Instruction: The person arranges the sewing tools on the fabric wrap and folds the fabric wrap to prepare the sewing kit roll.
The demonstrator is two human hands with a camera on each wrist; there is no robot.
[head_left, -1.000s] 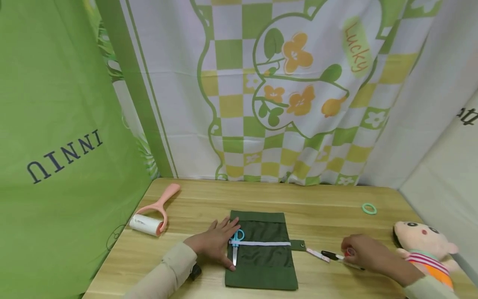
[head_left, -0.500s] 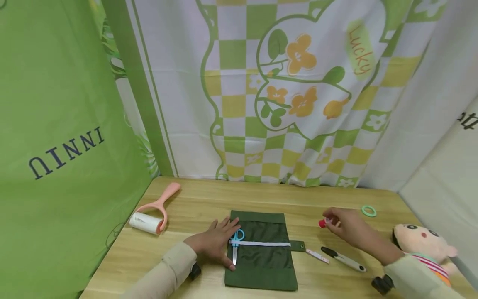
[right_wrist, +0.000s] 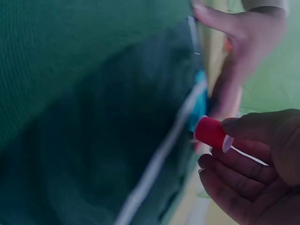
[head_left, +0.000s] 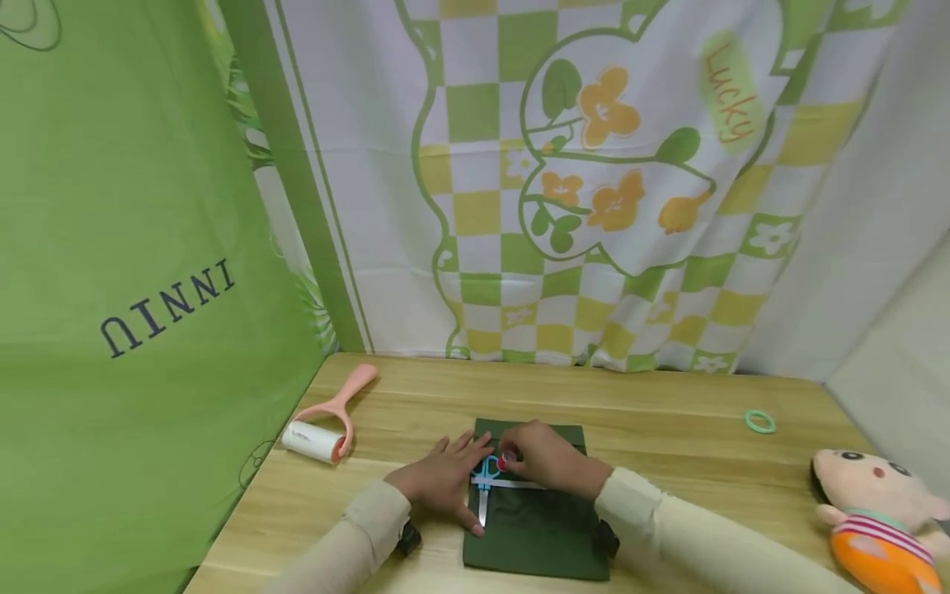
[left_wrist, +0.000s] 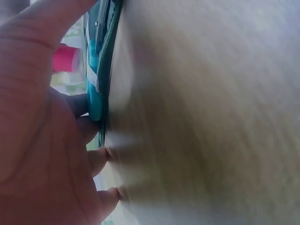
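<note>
Spread along the pouch's left edge, the left hand (head_left: 441,483) keeps its thumb near the tip of the scissors (head_left: 484,491). With thumb and fingers, the right hand (head_left: 551,458) pinches the spool (right_wrist: 213,133) above the pouch (head_left: 534,536), just beside the scissors' handles; whether they touch, I can't tell. From where I stand, that hand hides part of the white strip (head_left: 512,483), and its sleeve (head_left: 712,528) blocks the table right of the pouch. A pink-handled roller (head_left: 315,441) lies well to the left, a green ring (head_left: 748,423) and a doll (head_left: 876,487) to the right. The spool is small, red between 2 pale ends. The scissors have 2 blue loops, tucked under the strip; the pouch is dark green and lies flat.
</note>
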